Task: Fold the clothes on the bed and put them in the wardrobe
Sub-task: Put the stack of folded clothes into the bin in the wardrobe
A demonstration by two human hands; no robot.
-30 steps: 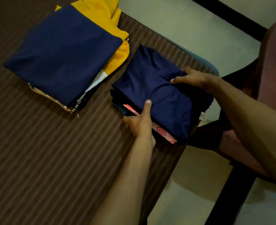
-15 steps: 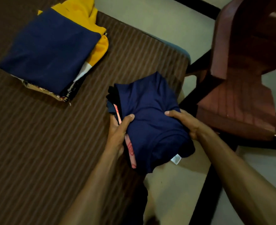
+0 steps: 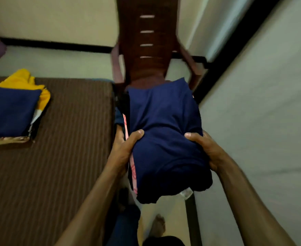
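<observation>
Both forearms are bare to the frame's edge, with no sleeve, watch or ring on the left hand (image 3: 123, 150) or right hand (image 3: 205, 150). Below, dark blue trousers (image 3: 126, 226) and a bare foot (image 3: 157, 226) show.

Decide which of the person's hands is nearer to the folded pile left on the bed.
Left. The left hand grips the carried navy stack on the side facing the bed, closer to the folded pile. The right hand grips the stack's far side.
</observation>
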